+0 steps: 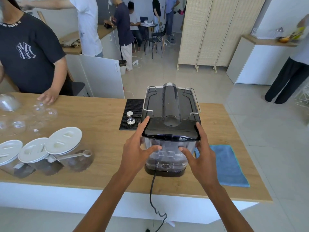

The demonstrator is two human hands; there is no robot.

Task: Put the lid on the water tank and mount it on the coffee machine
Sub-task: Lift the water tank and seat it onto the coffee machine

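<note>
The black coffee machine point(170, 101) stands on the wooden counter point(100, 114), its back toward me. The clear water tank point(168, 154) sits against the machine's back, with the glossy black lid point(170, 131) on top of it. My left hand point(138, 148) holds the tank's left side, index finger up along the lid's edge and thumb across the clear front. My right hand point(199, 151) grips the right side the same way. Both hands touch the tank and lid.
A black power cord point(153, 190) runs from the machine's base over the counter's near edge. A steel tamper point(130, 118) stands on a black mat left of the machine. Blue cloth point(229, 164) lies right. Three lidded jars point(63, 148) and glass bowls sit left. A person's hand point(48, 97) rests on the far edge.
</note>
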